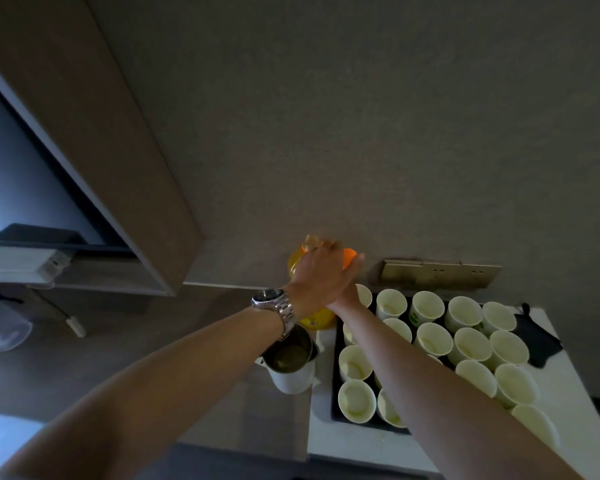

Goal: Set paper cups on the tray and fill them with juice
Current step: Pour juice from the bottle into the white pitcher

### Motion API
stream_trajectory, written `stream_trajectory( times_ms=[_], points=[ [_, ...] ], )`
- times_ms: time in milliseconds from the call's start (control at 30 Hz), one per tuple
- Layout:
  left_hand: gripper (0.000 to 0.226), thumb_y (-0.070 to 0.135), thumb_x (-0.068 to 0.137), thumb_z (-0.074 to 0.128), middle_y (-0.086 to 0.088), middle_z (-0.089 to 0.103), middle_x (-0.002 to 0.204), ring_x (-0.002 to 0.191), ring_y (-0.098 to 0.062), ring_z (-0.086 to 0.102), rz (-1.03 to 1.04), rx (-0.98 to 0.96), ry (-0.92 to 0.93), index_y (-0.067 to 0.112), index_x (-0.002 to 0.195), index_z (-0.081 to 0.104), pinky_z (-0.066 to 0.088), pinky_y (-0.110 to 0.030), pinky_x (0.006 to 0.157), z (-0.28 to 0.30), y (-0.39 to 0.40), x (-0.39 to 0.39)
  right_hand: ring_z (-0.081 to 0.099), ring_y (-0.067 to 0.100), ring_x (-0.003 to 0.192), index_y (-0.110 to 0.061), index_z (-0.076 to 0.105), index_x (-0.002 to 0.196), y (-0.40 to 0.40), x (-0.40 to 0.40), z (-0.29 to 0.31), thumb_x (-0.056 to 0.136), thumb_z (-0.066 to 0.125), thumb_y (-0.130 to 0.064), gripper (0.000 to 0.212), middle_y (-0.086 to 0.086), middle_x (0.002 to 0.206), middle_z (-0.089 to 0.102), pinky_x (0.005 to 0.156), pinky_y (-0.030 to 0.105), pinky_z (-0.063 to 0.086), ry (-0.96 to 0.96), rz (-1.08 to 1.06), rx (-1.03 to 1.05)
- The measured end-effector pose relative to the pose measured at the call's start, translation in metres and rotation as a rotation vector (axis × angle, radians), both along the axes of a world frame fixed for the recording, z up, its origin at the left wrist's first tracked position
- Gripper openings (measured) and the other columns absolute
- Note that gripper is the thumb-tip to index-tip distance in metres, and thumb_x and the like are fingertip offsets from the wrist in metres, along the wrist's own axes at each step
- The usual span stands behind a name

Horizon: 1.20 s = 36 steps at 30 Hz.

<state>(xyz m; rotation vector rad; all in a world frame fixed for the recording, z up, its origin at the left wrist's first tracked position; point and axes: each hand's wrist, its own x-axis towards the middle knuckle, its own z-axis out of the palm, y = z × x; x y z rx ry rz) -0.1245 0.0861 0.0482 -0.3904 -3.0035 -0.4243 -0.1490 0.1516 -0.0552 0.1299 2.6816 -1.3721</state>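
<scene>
A yellow juice bottle [296, 265] with an orange cap [349, 254] stands against the wall, left of the black tray [334, 382]. My left hand [321, 271], a watch on its wrist, grips the bottle's upper part from the front. My right hand [355, 268] reaches in beneath the left one. It is mostly hidden, and its fingertips curl round the cap. Several white paper cups [433, 339] stand upright in rows on the tray. The nearest ones [356, 400] show a pale liquid inside.
A white jug with a metal inside [290, 362] stands just left of the tray, under my left wrist. A dark cloth [537, 337] lies at the counter's right end. A socket plate [440, 271] is on the wall. An open cabinet is at left.
</scene>
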Motion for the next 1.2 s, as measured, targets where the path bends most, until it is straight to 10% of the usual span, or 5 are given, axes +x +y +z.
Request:
stream_trajectory(
  times_ms=[100, 200, 400, 700, 1200],
  points=[
    [0.056, 0.053, 0.106, 0.037, -0.014, 0.058, 0.135, 0.124, -0.033, 0.056, 0.038, 0.169, -0.124, 0.006, 0.123, 0.062, 0.044, -0.039, 0.099, 0.001, 0.002, -0.004, 0.051, 0.033, 0.130, -0.001, 0.047, 0.139, 0.002, 0.000, 0.005, 0.102, 0.053, -0.016, 0.041, 0.020, 0.137, 0.055, 0.085, 0.014, 0.037, 0.039, 0.016, -0.070],
    [0.053, 0.055, 0.102, 0.044, -0.014, 0.064, 0.086, 0.090, -0.031, 0.063, 0.157, 0.455, -0.195, 0.012, 0.075, 0.061, 0.045, -0.038, 0.078, 0.012, 0.002, -0.013, 0.053, 0.014, 0.124, -0.017, 0.048, 0.141, 0.006, 0.002, 0.000, 0.073, 0.086, -0.030, 0.079, -0.003, 0.131, 0.056, 0.094, 0.023, 0.039, 0.020, 0.034, -0.118],
    [0.055, 0.057, 0.100, 0.042, -0.004, 0.065, 0.075, 0.081, -0.027, 0.063, 0.385, 0.829, -0.303, 0.016, 0.069, 0.061, 0.051, -0.040, 0.089, 0.037, -0.007, -0.040, 0.047, 0.024, 0.133, -0.024, 0.019, 0.157, 0.017, 0.014, -0.008, 0.063, 0.095, -0.035, 0.121, 0.002, 0.148, 0.046, 0.110, 0.042, 0.040, -0.110, -0.038, -0.171],
    [0.056, 0.052, 0.104, 0.033, -0.001, 0.048, 0.053, 0.038, -0.012, 0.036, 0.395, 0.927, -0.344, 0.017, 0.064, 0.051, 0.033, -0.026, 0.052, 0.080, -0.020, -0.044, 0.046, 0.027, 0.137, -0.027, 0.022, 0.156, 0.014, 0.016, -0.006, 0.062, 0.093, -0.045, 0.119, 0.002, 0.151, 0.044, 0.112, 0.047, 0.041, -0.067, 0.037, -0.252],
    [0.049, 0.050, 0.103, 0.034, -0.002, 0.041, 0.059, 0.034, -0.006, 0.027, 0.236, 1.099, -0.264, 0.012, 0.077, 0.051, 0.028, -0.027, 0.049, 0.208, 0.004, 0.032, 0.037, 0.009, 0.138, -0.043, -0.008, 0.156, 0.042, 0.060, 0.062, 0.048, 0.099, -0.047, 0.153, -0.030, 0.151, 0.026, 0.108, 0.041, 0.044, 0.348, 0.063, -0.378]
  ],
)
